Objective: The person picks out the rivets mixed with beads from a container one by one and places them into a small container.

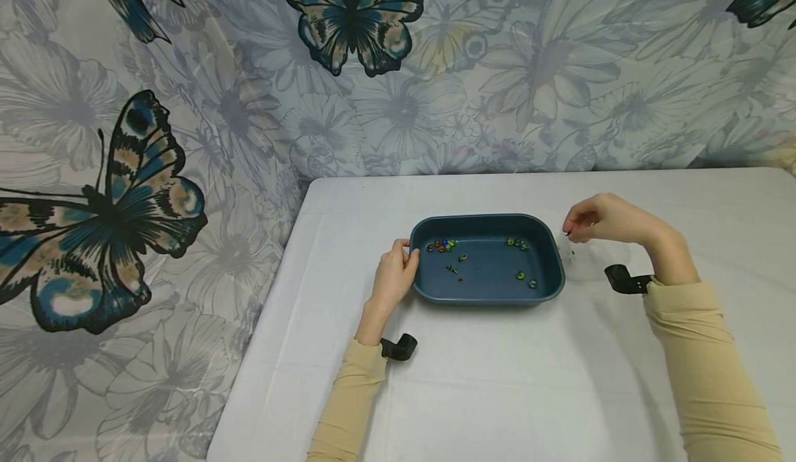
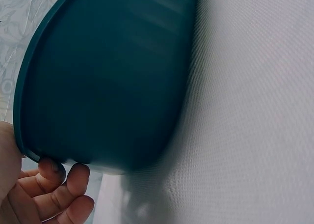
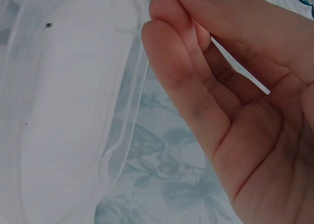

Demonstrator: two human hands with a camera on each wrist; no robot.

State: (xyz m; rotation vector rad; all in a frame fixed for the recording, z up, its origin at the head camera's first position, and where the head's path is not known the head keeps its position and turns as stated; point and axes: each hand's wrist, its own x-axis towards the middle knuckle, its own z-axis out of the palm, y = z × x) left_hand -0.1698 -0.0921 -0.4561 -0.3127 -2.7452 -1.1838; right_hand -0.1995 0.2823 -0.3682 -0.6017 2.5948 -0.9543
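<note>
A dark blue rectangular tray [image 1: 488, 296] sits on the table. My left hand [image 1: 393, 275] grips its left end, and in the left wrist view its fingertips [image 2: 78, 179] curl against the rim. Several small shiny marble-like pieces [image 1: 443, 245] in green, brown and blue lie in groups inside the tray. Right of the tray stands a clear plastic container [image 3: 78, 111], faint in the head view. Over it my right hand [image 1: 606, 219] pinches a tiny dark thing at its fingertips, too small to identify. A small dark speck [image 3: 48, 25] shows against the container.
A white cloth covers the table [image 1: 497, 393]. Behind it hangs a grey floral backdrop with large butterflies [image 1: 351, 20]. Each wrist wears a black camera mount, one [image 1: 399, 347] on the left and one [image 1: 624, 280] on the right.
</note>
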